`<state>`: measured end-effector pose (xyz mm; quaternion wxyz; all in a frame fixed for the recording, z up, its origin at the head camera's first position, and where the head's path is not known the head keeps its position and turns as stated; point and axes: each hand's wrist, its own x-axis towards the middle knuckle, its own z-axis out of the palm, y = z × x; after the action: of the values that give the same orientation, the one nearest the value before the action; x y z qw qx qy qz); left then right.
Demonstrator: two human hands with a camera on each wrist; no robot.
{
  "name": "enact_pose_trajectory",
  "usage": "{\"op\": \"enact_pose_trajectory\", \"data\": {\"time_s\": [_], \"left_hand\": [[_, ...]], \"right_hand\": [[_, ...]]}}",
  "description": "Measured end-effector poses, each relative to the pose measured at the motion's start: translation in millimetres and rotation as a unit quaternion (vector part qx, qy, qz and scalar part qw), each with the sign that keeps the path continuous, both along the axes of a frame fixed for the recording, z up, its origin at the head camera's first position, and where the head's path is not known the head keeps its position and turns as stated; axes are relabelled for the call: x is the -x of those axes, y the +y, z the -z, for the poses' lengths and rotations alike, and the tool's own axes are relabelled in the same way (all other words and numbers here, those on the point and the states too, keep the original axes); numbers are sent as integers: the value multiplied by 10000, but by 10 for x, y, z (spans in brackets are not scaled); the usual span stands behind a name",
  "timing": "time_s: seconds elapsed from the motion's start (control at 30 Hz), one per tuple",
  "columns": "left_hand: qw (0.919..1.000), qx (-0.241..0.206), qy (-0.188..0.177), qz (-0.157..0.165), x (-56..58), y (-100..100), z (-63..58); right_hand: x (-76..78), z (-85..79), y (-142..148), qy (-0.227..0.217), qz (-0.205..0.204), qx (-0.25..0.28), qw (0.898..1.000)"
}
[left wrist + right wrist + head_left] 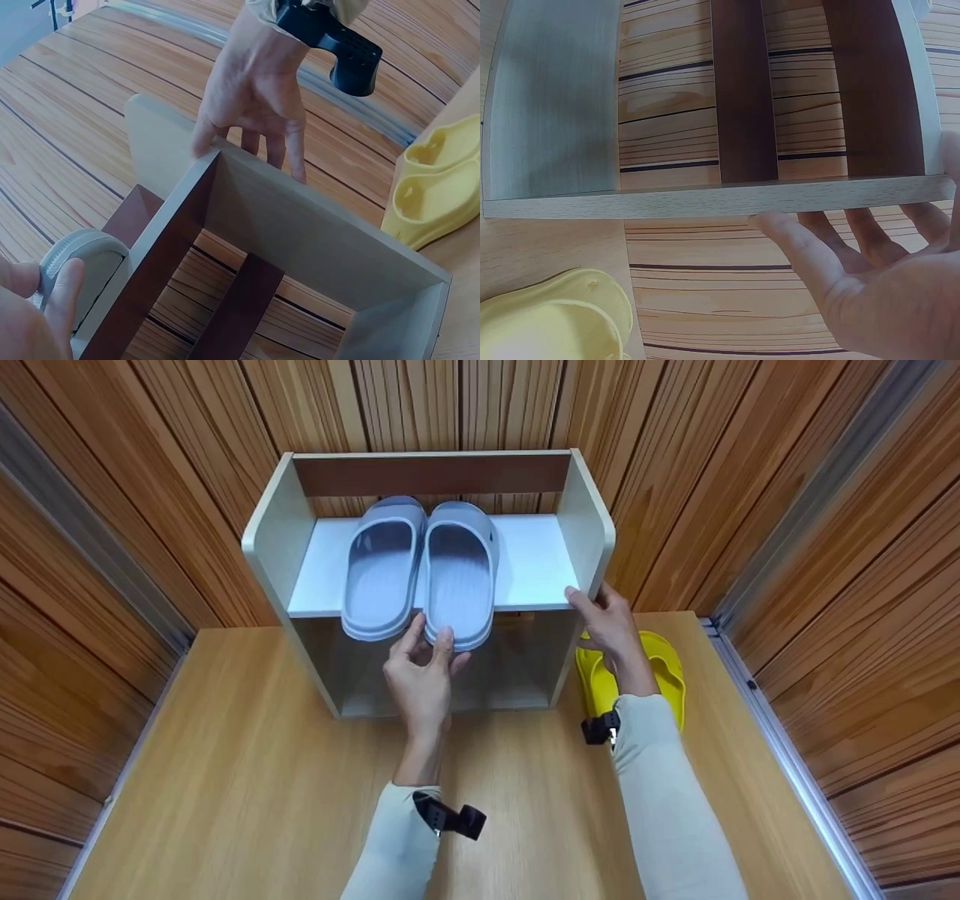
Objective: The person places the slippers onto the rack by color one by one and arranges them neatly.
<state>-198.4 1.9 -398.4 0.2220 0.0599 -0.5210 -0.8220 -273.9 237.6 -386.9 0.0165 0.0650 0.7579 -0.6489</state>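
Two grey slippers (pixel 381 577) lie side by side on the upper white shelf of a small shoe rack (pixel 264 536), their heels jutting past its front edge. My left hand (pixel 421 690) grips the heel of the right-hand slipper (pixel 459 581), thumb on top and the index finger between the pair; other fingertips show below the heel. At the rack's right side panel (pixel 591 521), my right hand (pixel 616 636) holds the front edge. Its thumb lies at the shelf's end, while the other fingers reach along the panel's outer face (pixel 705 201).
Yellow slippers (pixel 666 660) stand on the wooden floor (pixel 247 780) right of the rack, partly behind my right forearm. Wood-plank walls (pixel 409 405) enclose the back and both sides. The rack's lower compartment (pixel 510 675) lies below the grey pair.
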Motion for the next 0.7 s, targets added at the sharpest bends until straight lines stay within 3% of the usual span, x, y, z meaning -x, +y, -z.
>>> {"op": "enact_pose_trajectory", "data": {"time_s": [0.43,0.7], "left_hand": [[9998,-119,83,127,52,19,-15],[9997,-136,79,164,86,29,-21]], "right_hand": [[7,-6,-4,-168,25,5,9999],[7,5,6,-46,-3,-19,10000]]}}
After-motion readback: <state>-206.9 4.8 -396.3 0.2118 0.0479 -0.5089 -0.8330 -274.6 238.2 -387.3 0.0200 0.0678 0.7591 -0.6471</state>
